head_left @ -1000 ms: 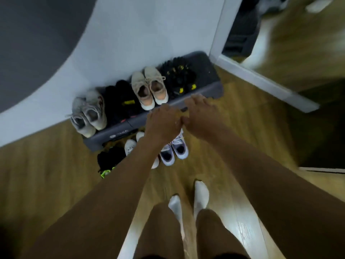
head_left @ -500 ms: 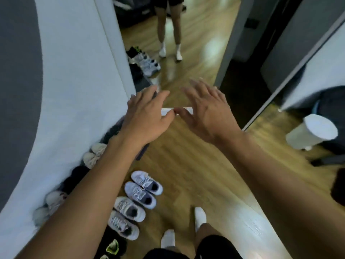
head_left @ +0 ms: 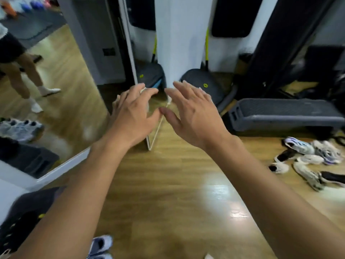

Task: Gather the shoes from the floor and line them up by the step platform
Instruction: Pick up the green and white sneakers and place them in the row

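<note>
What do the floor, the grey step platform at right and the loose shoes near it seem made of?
Floor: wood or wood-look laminate, glossy; plank grain and a bright glare patch.
Step platform: likely moulded plastic, matte grey, textured top.
Shoes: apparently fabric or mesh uppers; too blurred to be sure.

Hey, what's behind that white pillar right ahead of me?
A dark rounded base with a yellow pole shows at each side of the white pillar. The pillar covers whatever lies between them, and the left hand and right hand partly hide its foot.
</note>
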A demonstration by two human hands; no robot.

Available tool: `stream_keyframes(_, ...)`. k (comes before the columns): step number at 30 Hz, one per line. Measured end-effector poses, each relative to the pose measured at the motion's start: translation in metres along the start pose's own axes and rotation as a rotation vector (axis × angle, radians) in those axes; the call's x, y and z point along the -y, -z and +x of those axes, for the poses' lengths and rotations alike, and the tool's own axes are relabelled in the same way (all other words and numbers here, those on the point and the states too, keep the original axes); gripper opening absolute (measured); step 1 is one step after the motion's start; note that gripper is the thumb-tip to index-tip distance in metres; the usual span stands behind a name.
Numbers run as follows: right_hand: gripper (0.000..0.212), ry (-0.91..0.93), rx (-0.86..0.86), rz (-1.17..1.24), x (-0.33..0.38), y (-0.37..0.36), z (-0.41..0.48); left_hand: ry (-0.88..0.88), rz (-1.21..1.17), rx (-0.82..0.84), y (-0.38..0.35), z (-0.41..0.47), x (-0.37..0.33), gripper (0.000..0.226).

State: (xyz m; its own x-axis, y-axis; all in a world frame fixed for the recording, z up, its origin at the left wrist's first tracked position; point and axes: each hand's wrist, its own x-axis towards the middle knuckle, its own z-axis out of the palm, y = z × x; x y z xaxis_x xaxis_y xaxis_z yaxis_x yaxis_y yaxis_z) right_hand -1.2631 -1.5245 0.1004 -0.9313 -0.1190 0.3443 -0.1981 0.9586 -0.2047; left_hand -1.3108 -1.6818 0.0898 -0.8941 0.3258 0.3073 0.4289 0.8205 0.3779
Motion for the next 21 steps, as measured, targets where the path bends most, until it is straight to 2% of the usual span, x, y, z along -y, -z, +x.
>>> stream_keyframes(11,0.050,-0.374,-0.050,-0.074,-0.235,0.077,-0.119,-0.302,-0.115,0.188,-0.143,0.055,-0.250,0.048)
stream_keyframes(21,0.049,-0.688,-0.081,-0.106,-0.415,0.092,-0.187,-0.542,-0.105,0.374,-0.280,0.115,-0.415,0.053)
